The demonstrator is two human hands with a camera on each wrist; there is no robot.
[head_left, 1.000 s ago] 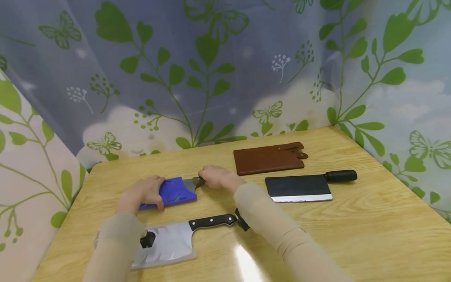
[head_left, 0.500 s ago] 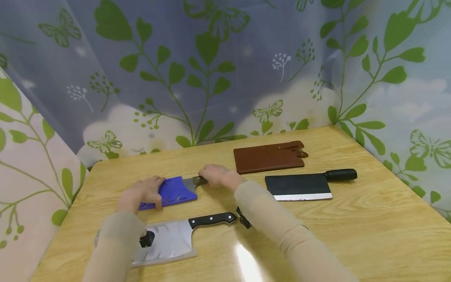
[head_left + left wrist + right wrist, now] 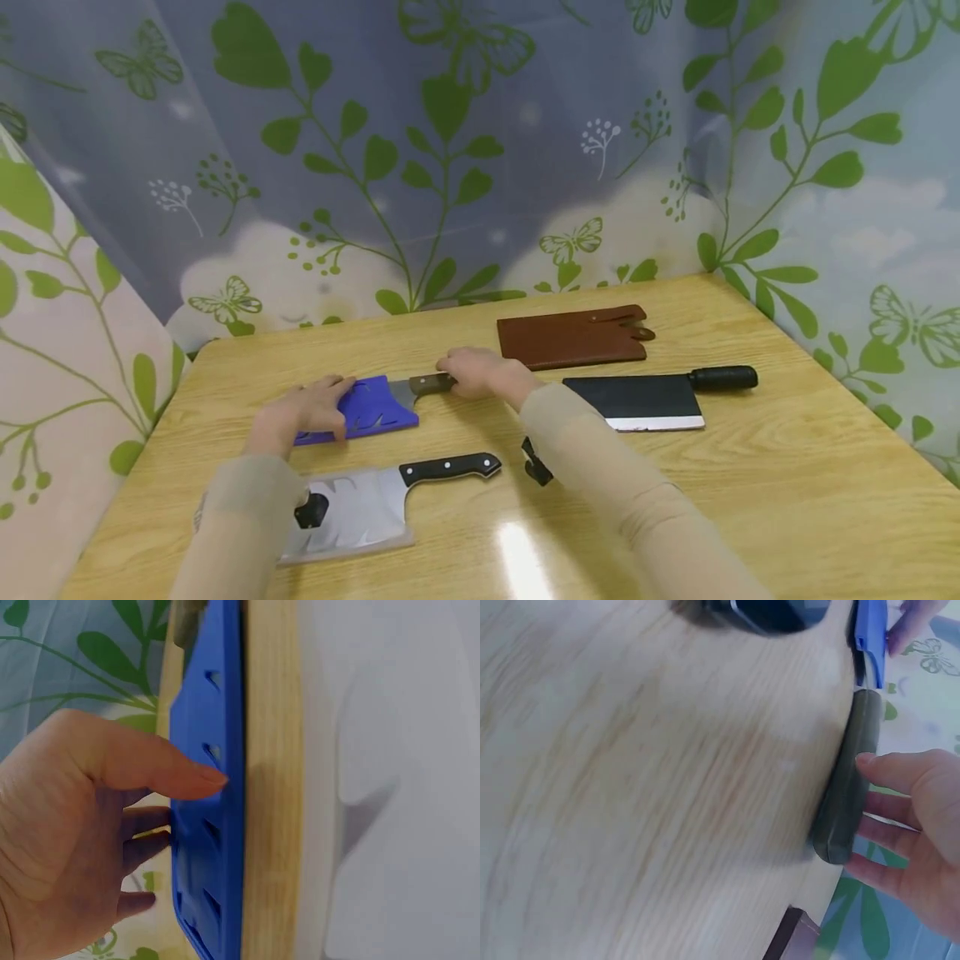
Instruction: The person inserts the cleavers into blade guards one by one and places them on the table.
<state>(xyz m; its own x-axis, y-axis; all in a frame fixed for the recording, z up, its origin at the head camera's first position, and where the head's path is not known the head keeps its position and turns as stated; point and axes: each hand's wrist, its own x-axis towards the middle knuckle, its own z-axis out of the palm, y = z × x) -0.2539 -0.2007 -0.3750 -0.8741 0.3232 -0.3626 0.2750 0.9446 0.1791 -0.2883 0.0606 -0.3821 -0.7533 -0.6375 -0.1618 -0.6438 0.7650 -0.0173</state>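
Note:
In the head view, a cleaver with a brown handle [image 3: 431, 383] lies on the table, its blade mostly inside a blue blade guard [image 3: 381, 408]. My left hand [image 3: 302, 410] holds the guard at its left part, thumb on the near edge and fingers on the far side. The left wrist view shows the thumb [image 3: 187, 780] against the slotted blue plastic. At the handle's end my right hand [image 3: 480, 373] pinches lightly. In the right wrist view its thumb [image 3: 881, 766] touches one side of the handle and the fingers lie on the other.
Nearer me lies a second cleaver [image 3: 446, 469], black-handled, in a clear blade cover [image 3: 360, 517]. A black cleaver [image 3: 633, 396] with a silver edge lies to the right. Behind it is a brown leather sheath [image 3: 570, 337]. A patterned curtain [image 3: 487, 250] borders the wooden table [image 3: 780, 467].
My right hand has slid a little to the right along the handle, baring more of it. The cleaver, its blue guard and my left hand have hardly moved.

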